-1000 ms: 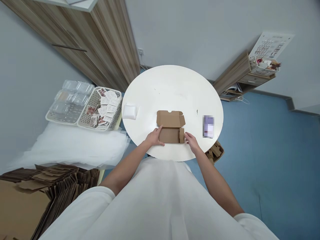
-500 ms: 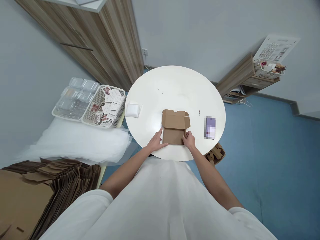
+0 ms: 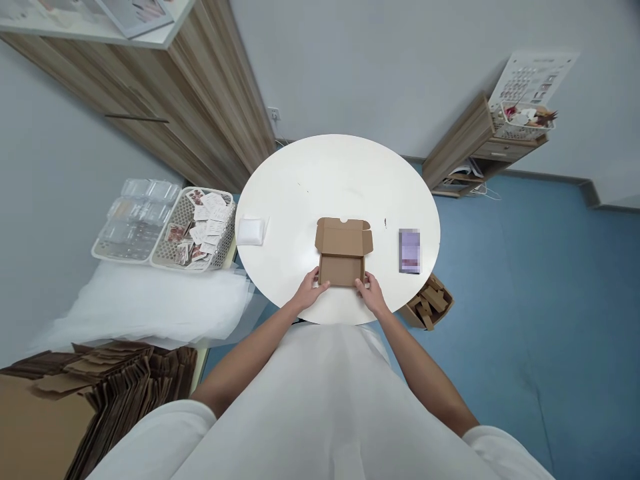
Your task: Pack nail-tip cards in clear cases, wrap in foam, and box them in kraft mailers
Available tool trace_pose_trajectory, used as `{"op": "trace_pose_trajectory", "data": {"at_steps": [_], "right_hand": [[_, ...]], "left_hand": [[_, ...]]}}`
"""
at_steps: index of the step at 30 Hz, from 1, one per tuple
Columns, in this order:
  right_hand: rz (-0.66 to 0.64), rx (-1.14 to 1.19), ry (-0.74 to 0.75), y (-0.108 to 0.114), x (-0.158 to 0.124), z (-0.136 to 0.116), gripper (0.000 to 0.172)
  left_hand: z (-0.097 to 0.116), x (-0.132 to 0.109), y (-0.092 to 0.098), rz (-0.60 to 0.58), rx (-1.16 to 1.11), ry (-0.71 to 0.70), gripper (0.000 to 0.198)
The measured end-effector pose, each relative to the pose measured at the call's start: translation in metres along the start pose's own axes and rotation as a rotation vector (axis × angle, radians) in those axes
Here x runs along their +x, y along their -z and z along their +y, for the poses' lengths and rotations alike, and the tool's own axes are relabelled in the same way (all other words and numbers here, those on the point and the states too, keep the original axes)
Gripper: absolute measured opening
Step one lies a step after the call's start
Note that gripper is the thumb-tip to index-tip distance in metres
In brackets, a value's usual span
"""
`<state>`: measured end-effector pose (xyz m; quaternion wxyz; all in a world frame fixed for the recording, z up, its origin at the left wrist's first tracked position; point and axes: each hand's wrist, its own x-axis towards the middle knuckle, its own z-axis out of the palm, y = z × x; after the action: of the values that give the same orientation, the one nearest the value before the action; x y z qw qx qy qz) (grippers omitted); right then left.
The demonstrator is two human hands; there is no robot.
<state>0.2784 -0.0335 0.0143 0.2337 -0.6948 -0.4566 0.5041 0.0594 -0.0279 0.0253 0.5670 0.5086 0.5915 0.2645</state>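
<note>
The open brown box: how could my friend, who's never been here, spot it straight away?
Find the big white table with the rounded edge. On its near side, between the left hand and the right hand, sits the box. Unlike the white packet to its left and the blurred purple item to its right, it is brown cardboard with its lid open.

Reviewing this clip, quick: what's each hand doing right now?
Left hand: closed on the cardboard box, at its near left corner.
Right hand: closed on the same box, near right corner.
</note>
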Motion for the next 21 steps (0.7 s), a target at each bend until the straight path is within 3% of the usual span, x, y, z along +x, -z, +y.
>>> {"op": "trace_pose_trajectory", "data": {"at_steps": [9,17,21], "right_hand": [[-0.011,0.206,0.043,0.015,0.025,0.004,0.068],[-0.053,0.257,0.032,0.021,0.026,0.016,0.073],[-0.042,0.203,0.073,0.025,0.023,0.018,0.071]], "left_hand": [[0.023,0.024,-0.020,-0.031,-0.144,-0.096,0.057],[0.009,0.021,-0.027,0.065,-0.199,0.094,0.084],[0.002,0.015,-0.025,0.064,-0.178,0.089,0.084]]}}
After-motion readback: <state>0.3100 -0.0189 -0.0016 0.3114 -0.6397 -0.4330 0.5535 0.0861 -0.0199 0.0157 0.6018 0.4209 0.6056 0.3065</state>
